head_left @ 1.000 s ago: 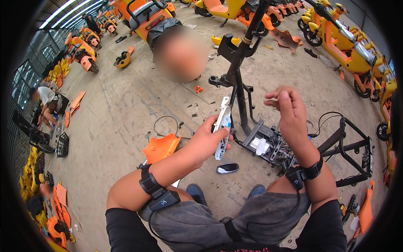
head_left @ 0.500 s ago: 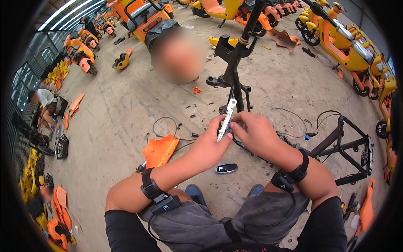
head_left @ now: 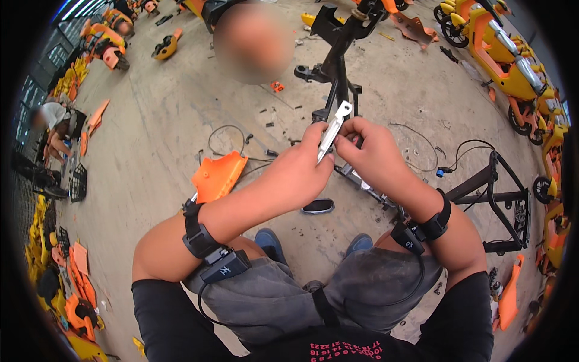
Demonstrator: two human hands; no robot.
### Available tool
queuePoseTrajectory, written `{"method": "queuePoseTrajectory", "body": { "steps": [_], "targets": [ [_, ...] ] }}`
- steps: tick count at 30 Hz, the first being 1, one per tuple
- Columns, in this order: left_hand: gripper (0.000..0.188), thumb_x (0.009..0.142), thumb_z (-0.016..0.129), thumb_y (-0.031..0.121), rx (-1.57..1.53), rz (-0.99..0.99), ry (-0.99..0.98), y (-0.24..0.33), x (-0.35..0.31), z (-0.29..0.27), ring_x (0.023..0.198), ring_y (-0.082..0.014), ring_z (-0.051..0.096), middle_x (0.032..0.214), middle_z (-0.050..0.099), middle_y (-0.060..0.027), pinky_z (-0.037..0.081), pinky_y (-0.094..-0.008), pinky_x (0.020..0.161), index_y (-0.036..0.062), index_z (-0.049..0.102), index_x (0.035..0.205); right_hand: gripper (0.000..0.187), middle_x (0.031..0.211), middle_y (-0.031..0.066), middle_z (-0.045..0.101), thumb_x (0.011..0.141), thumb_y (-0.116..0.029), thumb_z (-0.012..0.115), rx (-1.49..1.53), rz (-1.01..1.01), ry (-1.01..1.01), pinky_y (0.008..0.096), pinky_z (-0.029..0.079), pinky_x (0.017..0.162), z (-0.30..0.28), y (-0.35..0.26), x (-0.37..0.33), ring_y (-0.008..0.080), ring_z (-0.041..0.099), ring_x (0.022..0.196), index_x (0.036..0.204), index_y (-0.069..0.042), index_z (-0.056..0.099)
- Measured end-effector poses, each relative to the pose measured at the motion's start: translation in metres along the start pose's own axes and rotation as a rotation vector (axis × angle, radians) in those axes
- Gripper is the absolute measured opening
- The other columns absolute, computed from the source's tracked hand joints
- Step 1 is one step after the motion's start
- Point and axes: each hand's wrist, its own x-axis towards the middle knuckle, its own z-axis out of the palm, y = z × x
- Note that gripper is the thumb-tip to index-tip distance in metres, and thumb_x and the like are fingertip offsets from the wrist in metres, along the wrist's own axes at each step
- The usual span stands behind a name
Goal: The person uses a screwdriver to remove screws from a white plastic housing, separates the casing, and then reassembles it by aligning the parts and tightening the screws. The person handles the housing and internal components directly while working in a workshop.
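Down at the lower edge, here's the clearest print in view: pinkish-red numerals (head_left: pixel 345 351) across the front of the black shirt (head_left: pixel 401 350), set in several rows and turned upside down from this viewpoint. Small figures, packed tight, a few of them blurring together!

Up to the left forearm (head_left: pixel 256 202), and there's a mark on the black box (head_left: pixel 212 271) strapped to it: a white angular emblem (head_left: pixel 227 271), all thin strokes, more sign than word.

Over to the right forearm (head_left: pixel 416 193), and its black box (head_left: pixel 403 234) carries a white mark (head_left: pixel 410 244) too, smaller in view, its finer detail too tiny to make out.
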Motion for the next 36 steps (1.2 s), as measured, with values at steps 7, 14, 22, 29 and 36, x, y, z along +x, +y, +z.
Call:
{"method": "queuePoseTrajectory", "body": {
  "steps": [7,14,22,29,36],
  "targets": [
    [0.052,0.097,0.053,0.026,-0.069,-0.079,0.037,-0.007,0.007,-0.005,0.081,-0.0284,0.068,0.096,0.067,-0.0161,0.051,-0.0402,0.073,0.0085,0.037,0.143,0.022,0.071,0.0144,0.066,0.084,-0.018,0.066,-0.105,0.021,-0.026,0.0343,0.049,0.06,0.002,-0.005,0.0,0.0217,0.062,0.061,0.09,0.002,0.067],
    [0.051,0.095,0.05,0.021,-0.283,-0.099,0.206,-0.015,0.018,-0.021,0.094,-0.0433,0.066,0.103,0.066,-0.0286,0.05,-0.0476,0.085,-0.0005,0.036,0.138,0.021,0.076,0.0213,0.066,0.088,-0.019,0.061,-0.351,-0.179,-0.416,0.0458,0.052,0.067,0.023,0.022,-0.008,0.0405,0.065,0.073,0.087,0.001,0.066],
    [0.054,0.094,0.051,0.021,-0.409,-0.069,0.195,-0.01,0.01,-0.03,0.095,-0.0432,0.067,0.103,0.066,-0.0302,0.05,-0.0482,0.086,-0.0013,0.034,0.14,0.021,0.088,0.02,0.07,0.083,-0.02,0.06,-0.741,-0.234,-0.947,0.0496,0.053,0.076,0.092,0.042,-0.003,0.0408,0.067,0.084,0.086,-0.001,0.069],
    [0.053,0.094,0.052,0.019,-0.365,0.055,0.249,-0.01,0.012,-0.025,0.093,-0.0452,0.066,0.1,0.066,-0.0317,0.05,-0.0499,0.085,-0.0029,0.032,0.139,0.029,0.103,0.0223,0.071,0.083,-0.02,0.058,-0.67,-0.2,-0.635,0.0483,0.054,0.083,0.233,0.213,-0.007,0.0382,0.068,0.095,0.097,0.0,0.073],
    [0.053,0.097,0.051,0.022,-0.401,0.012,0.189,-0.019,-0.004,-0.046,0.09,-0.0351,0.067,0.1,0.065,-0.023,0.05,-0.044,0.082,0.0009,0.034,0.142,0.027,0.104,0.0238,0.071,0.083,-0.017,0.059,-0.616,0.287,-0.799,0.0479,0.054,0.086,0.284,0.236,-0.067,0.0383,0.068,0.098,0.098,0.0,0.073]
  ]
}}
